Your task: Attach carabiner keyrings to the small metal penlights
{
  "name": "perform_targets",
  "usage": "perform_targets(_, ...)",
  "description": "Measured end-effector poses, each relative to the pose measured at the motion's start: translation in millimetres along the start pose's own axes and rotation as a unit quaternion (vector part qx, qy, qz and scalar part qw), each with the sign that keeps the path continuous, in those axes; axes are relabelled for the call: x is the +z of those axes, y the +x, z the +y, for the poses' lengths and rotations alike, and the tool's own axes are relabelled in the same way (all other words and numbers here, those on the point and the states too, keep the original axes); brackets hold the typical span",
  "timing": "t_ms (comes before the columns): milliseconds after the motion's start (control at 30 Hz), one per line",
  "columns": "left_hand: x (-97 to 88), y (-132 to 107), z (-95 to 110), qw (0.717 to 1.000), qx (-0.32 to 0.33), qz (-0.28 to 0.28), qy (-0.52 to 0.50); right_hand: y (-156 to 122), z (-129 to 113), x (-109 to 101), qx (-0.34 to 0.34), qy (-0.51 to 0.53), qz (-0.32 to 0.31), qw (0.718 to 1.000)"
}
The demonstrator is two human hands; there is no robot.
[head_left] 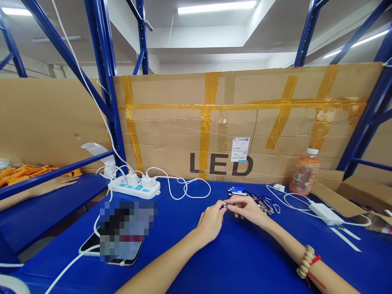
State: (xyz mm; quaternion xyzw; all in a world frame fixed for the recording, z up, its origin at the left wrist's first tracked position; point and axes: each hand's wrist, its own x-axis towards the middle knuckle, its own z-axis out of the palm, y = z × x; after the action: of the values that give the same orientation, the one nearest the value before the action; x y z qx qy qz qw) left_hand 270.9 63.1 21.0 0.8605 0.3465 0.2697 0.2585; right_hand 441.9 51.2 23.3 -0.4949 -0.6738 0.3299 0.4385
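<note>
1. Pinching a small metal piece (225,205) over the bench (171,222), my left hand (210,221) and right hand (247,209) have their fingers nearly closed.
2. Its long axis seems left-to-right; too small to be sure.
3. The metal pile (266,203) lies far-right, nearer my right hand.

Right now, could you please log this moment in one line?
left hand: pinching small shiny piece | right hand: close beside left | bottle: standing upright
</note>
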Motion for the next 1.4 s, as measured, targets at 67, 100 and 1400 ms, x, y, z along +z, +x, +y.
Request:
perform_targets(67, 1.9, 0.0, -0.6, 1.000, -0.004, 0.002, -0.007, -0.4, -1.3, -0.2, 0.000, -0.003, -0.003, 1.000)
perform_targets(100, 2.4, -0.4, -0.4, 1.000, -0.006, 0.003, -0.009, -0.6, -1.6, -0.4, -0.001, -0.005, -0.005, 1.000)
perform_targets(1400, -3.1, -4.3, -1.0, 0.992, 0.090, -0.004, 0.084, -6.3, -8.0, -6.2, -0.040, 0.031, -0.023, 0.998)
